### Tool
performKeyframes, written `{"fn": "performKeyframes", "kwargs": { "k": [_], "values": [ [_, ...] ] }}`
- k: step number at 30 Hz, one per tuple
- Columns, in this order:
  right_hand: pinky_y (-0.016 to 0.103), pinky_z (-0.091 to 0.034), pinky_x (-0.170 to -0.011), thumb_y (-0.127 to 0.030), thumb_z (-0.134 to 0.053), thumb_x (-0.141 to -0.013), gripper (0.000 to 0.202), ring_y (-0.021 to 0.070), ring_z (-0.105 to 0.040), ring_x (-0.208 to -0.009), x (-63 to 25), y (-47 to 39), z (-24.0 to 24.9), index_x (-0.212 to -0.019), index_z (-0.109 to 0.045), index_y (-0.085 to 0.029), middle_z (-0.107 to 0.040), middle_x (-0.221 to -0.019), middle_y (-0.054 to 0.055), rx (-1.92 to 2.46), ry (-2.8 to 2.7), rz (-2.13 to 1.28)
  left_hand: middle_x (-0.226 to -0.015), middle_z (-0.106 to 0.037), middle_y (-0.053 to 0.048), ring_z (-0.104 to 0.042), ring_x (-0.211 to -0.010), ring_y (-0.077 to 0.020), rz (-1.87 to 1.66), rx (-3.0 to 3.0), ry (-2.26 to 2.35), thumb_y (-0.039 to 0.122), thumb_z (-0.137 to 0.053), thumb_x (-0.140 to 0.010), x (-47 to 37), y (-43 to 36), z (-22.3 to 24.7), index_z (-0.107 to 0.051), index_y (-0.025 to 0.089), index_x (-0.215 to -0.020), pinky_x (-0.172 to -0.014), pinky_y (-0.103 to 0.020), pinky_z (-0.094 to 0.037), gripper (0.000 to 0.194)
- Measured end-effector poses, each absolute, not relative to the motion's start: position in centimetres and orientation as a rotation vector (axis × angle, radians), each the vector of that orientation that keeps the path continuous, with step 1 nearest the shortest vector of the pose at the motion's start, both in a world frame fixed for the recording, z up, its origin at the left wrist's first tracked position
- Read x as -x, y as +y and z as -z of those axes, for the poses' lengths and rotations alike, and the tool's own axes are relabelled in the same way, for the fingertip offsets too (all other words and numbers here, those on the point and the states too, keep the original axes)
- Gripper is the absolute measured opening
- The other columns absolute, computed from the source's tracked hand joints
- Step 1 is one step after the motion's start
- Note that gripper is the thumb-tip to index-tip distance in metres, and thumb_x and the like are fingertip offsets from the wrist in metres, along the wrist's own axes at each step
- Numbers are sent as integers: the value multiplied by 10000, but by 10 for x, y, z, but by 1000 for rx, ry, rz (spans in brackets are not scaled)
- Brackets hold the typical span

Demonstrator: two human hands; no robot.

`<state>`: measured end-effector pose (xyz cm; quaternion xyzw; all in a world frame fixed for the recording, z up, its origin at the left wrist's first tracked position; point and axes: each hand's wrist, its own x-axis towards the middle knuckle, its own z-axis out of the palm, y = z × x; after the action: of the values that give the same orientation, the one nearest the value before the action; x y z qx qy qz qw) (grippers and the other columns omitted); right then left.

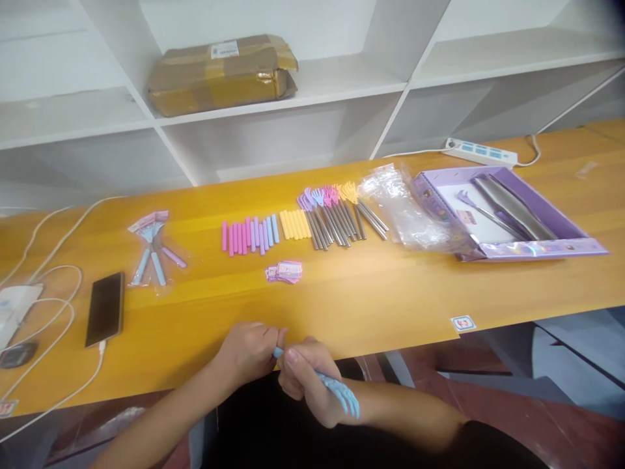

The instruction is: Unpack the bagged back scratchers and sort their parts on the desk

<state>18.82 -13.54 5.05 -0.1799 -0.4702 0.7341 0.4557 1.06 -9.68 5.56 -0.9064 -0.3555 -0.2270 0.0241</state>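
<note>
A back scratcher with a light blue hand-shaped claw [343,395] is held low at the table's front edge. My right hand [308,374] is closed round its shaft just below the claw, which sticks out toward my right wrist. Closed on the blue handle end is my left hand [251,350]; most of the shaft is hidden by the fingers. Beyond the hands lie small printed cards [288,271], pink, purple and blue handle sleeves [239,238], and yellow sleeves [295,225]. Beside these, several metal scratcher rods [336,225] have coloured claws pointing away from me.
Bagged scratchers [155,254] lie at left, near a phone [105,309] with charging cables. Clear plastic bags [405,208] rest against a purple box [541,248] holding a scratcher. Behind are a power strip [481,154] and a shelf bearing a taped carton [215,81].
</note>
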Motion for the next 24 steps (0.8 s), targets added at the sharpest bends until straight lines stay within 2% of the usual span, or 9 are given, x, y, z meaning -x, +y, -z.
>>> {"fn": "performKeyframes", "kwargs": {
  "k": [7,10,12,14,15,17,19,21,24],
  "values": [
    [209,-141,-393,-528,-462,-1150,603,35,-204,-388,-195,-144,-72,-650,-291,-239,-233,-513,-92,453,-1051,-1766,-498,-512,18,-474,-434,-144,689,2703,-1061,159,-511,-1080,-7,-90,-63,-547,213,-627,-492,-349,-280,457],
    [246,-181,-356,-726,-475,-1077,660,73,-209,-376,-226,-149,-88,-640,-299,-264,-191,-511,-81,492,-1070,-1836,-510,-506,28,-453,-455,-134,769,2633,-1127,145,-546,-1059,29,-72,-67,-534,211,-616,-509,-332,-293,448],
    [279,-235,-342,-889,-503,-966,703,110,-268,-376,-258,-151,-100,-631,-393,-281,-230,-497,-58,482,-1139,-1909,-507,-464,38,-407,-455,-121,837,2596,-1342,186,-548,-1058,58,-62,-72,-492,210,-593,-510,-311,-276,470],
    [284,-278,-351,-958,-519,-900,711,124,-338,-388,-289,-147,-111,-660,-517,-289,-300,-497,-36,449,-1213,-1971,-497,-344,55,-317,-451,-113,921,2557,-1764,262,-508,-1087,75,-58,-77,-410,213,-574,-506,-299,-236,525],
    [276,-289,-361,-951,-506,-916,705,119,-356,-396,-302,-142,-115,-698,-574,-283,-334,-509,-31,439,-1252,-2003,-520,-338,58,-317,-467,-113,1007,2580,-1957,323,-477,-1110,76,-59,-80,-420,214,-599,-508,-284,-241,526],
    [249,-285,-374,-890,-436,-999,699,86,-349,-401,-316,-127,-122,-830,-667,-252,-415,-576,-28,458,-1308,-2047,-609,-436,53,-394,-534,-120,1106,2848,-2174,474,-459,-1122,61,-64,-84,-563,205,-736,-540,-255,-302,481],
    [217,-282,-358,-851,-368,-1045,714,47,-332,-400,-317,-104,-125,-1007,-703,-221,-539,-726,-12,523,-1319,-2093,-704,-533,46,-461,-606,-129,983,3341,-2079,599,-535,-1076,32,-71,-86,-703,201,-980,-597,-248,-349,443],
    [194,-296,-334,-857,-321,-1047,758,24,-342,-396,-310,-80,-125,-1114,-690,-199,-610,-874,9,592,-1306,-2142,-741,-579,41,-497,-644,-129,769,3677,-1883,600,-616,-1046,3,-76,-86,-750,209,-1107,-639,-248,-358,417],
    [191,-349,-339,-787,-379,-1083,665,35,-387,-375,-292,-53,-116,-1077,-655,-182,-599,-809,-19,610,-1302,-2198,-702,-569,32,-493,-632,-123,731,3786,-1773,514,-596,-1084,-26,-77,-79,-774,195,-976,-652,-255,-351,381]
  ]
}}
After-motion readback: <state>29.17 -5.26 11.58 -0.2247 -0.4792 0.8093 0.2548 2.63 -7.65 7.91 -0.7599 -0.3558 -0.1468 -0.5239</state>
